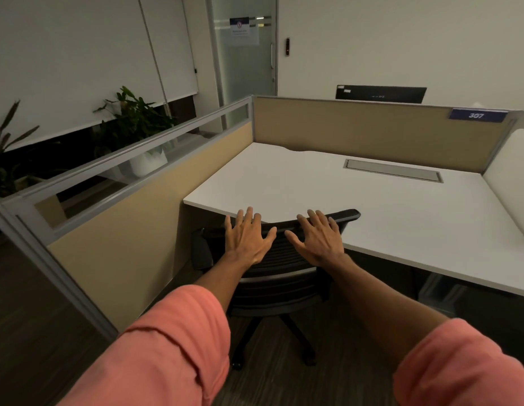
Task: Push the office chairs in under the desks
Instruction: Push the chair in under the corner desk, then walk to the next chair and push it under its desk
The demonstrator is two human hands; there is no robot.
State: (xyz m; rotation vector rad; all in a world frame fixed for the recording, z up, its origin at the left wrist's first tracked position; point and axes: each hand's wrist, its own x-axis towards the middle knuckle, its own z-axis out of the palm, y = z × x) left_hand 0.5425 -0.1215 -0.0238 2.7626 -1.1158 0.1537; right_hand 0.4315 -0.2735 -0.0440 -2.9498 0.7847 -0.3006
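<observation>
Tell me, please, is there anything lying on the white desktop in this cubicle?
No, the white desktop lies bare apart from its built-in grey cable hatch, with both open hands only on the chair's backrest.

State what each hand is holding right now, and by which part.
Nothing is gripped. The left hand and right hand lie open, fingers spread, against the top of the office chair's backrest by the desk edge: flat contact, not a closed hold.

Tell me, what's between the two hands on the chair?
In the head view, only the black ribbed chair back shows between the left hand and right hand; nothing else lies there.
</observation>
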